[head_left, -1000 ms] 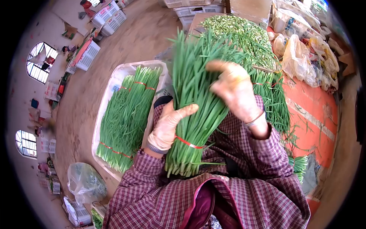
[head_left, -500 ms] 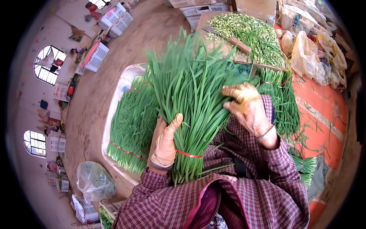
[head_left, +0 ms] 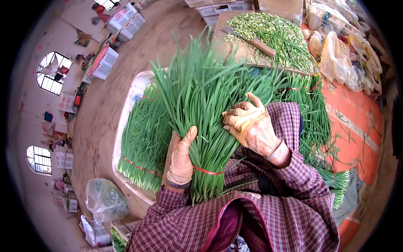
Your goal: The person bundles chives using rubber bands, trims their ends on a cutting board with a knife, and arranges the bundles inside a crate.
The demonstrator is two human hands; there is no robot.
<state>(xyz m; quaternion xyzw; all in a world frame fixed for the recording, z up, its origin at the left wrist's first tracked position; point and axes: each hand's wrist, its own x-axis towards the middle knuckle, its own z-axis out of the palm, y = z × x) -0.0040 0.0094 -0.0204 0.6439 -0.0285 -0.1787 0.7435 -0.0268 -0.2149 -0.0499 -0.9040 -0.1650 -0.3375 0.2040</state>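
The left hand (head_left: 180, 164), in a pale tan glove, was closed round the left side of a thick bundle of long, flat green leaves (head_left: 201, 105), its thumb laid along the front and its other fingers hidden behind. The right hand (head_left: 249, 119), with a thin yellowish glove over its fingers, met the bundle's right flank with fingers bent and one lifted clear above the rest; whether it pinched any leaves could not be told. The bundle stood mid-frame between the hands, to the left of the right fingers, its long axis running up the frame, pale stalk ends low, leaf tips fanned toward the top. The left hand was nearer the narrow red tie (head_left: 208, 171) low on the stalks; the right sat higher.

Half a second earlier the right hand had been farther right; it had since come in against the leaves, while the left had kept its place.

Beyond, a white plastic crate (head_left: 116, 156) of green, red-tied bundles (head_left: 145, 130) stood left of centre, and a wooden-handled knife (head_left: 262, 47) lay toward the upper right.
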